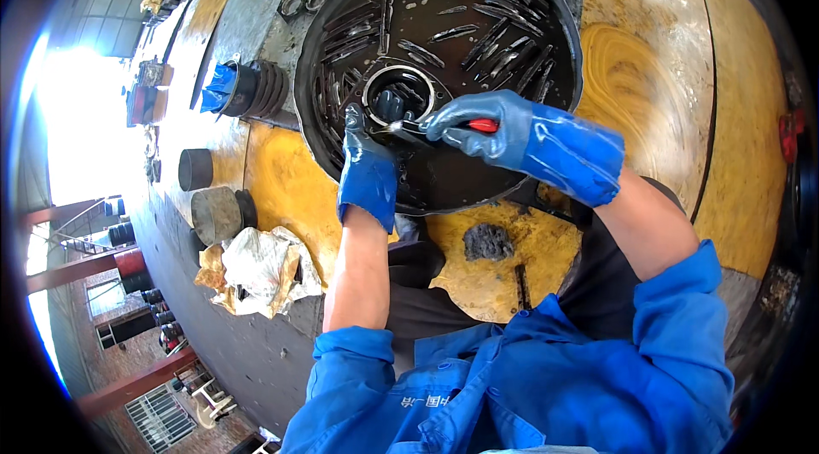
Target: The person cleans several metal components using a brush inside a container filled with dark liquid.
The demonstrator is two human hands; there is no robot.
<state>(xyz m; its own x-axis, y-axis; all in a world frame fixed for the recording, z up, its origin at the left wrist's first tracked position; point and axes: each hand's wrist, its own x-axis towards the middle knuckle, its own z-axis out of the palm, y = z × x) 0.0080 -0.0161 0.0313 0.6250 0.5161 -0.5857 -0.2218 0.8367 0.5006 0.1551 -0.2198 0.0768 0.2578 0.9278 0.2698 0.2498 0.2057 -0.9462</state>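
A wide round black basin (559, 23) holds dark oily liquid and several slim dark strips (455, 32). Both my hands wear wet blue rubber gloves. My left hand (363, 140) grips the near left edge of a dark flanged part with a bright round rim (368, 96), tilted over the basin. Closed around a red-handled tool (484, 125), my right hand (482, 128) holds its metal end against the near side of that part. Fingers hide much of the tool, so its exact kind does not show.
A dark clump (488, 241) and a black bar (522, 286) lie on the yellow-stained floor between my legs. Crumpled white wrapping (260, 270) is at left, near short cylinders (217, 215). Large nuts (292, 4) sit beyond the basin's left rim, with a ribbed black cylinder (266, 89) nearby.
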